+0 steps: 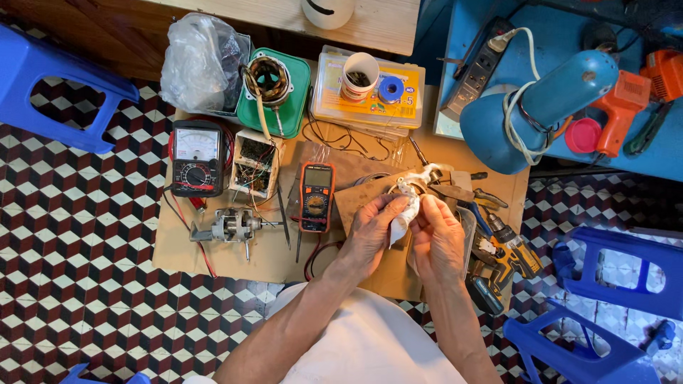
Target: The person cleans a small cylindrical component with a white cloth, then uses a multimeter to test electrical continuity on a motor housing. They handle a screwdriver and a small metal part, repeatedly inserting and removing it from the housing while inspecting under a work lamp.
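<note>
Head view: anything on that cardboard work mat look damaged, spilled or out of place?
Nothing is spilled. The oddest item is the small open box, its tangled wiring exposed. A bare motor with its shaft lies loose beside it. Both hands, left hand and right hand, pinch a white cloth-like piece; nothing there looks broken.

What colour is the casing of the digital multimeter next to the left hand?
Orange, with a dark face; the digital multimeter shows best in the head view.
</note>
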